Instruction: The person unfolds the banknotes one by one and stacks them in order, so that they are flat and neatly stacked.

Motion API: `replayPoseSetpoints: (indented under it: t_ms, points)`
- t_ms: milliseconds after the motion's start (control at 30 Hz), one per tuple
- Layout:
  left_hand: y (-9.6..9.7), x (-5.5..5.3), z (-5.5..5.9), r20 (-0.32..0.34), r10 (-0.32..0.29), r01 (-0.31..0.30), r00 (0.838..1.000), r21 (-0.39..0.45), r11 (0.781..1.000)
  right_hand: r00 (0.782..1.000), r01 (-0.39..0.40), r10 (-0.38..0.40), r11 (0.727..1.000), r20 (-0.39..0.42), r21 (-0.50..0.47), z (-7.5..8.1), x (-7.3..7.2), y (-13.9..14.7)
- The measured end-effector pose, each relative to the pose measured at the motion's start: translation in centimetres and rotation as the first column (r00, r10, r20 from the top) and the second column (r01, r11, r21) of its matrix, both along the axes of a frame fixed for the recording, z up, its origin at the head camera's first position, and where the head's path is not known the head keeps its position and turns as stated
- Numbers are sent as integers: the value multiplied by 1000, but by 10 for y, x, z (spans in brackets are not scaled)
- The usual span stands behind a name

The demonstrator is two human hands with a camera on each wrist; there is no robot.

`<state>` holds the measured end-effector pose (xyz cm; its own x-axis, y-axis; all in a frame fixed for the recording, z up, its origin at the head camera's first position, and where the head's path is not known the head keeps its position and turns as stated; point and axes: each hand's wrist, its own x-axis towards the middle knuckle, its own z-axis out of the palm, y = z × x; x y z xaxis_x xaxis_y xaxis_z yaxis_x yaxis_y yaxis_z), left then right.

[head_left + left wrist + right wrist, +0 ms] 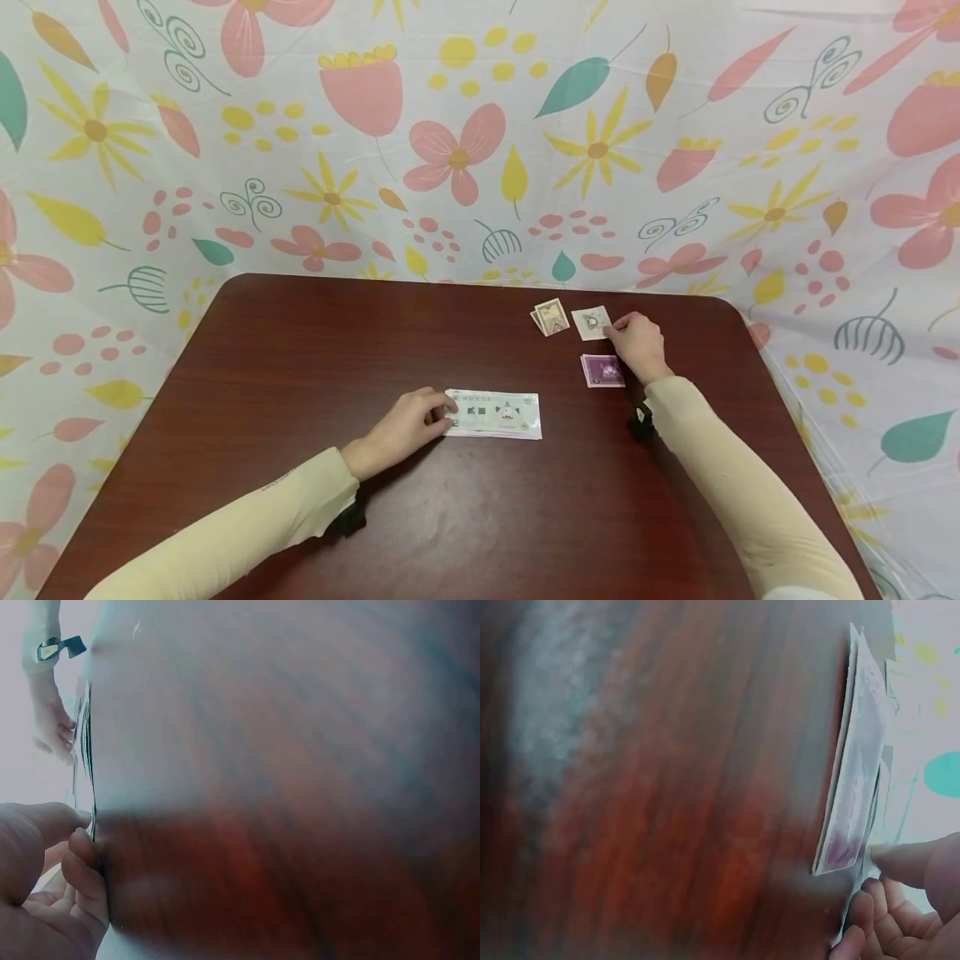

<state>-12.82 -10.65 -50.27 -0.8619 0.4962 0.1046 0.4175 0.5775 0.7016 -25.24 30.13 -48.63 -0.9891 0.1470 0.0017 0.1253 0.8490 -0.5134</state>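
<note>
A stack of long pale-green paper notes point(495, 414), printed with characters and a small cartoon face, lies on the table. My left hand point(408, 423) pinches its left end; in the left wrist view the thumb point(56, 821) lies over the paper's edge, with fingers beneath. At the back right, my right hand point(637, 343) pinches the right edge of a small whitish printed paper point(589, 322). In the right wrist view this paper is partly hidden behind a small purple paper stack point(855, 765). To its left are small tan-and-yellow papers point(552, 317), overlapping.
The dark reddish-brown table point(322, 350) has rounded far corners. Behind it hangs a white cloth point(480, 225) with flower and leaf prints. A black strap piece point(641, 422) sits under the right wrist, another point(351, 518) under the left.
</note>
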Motion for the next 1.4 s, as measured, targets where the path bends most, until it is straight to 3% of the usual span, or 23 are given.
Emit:
replayPoseSetpoints:
  t_ms: [200,400,867,1100,1400]
  points:
    - [0,0,1,1,-6,6,1000,11,1000,999,26,-28,997,-35,-71,2,6,6]
    - [-1,1,3,4,-7,7,1000,7,1000,998,0,-10,988,-62,-155,8,10,8]
    - [0,2,5,3,-1,1,1000,0,1000,992,-53,21,962,-122,-269,40,32,3]
    - [-1,2,4,13,2,-2,1000,7,1000,981,-149,101,938,-165,-314,52,51,-15]
    - [-1,2,3,-3,1,0,1000,33,999,958,-264,217,925,-189,-274,68,75,-45]
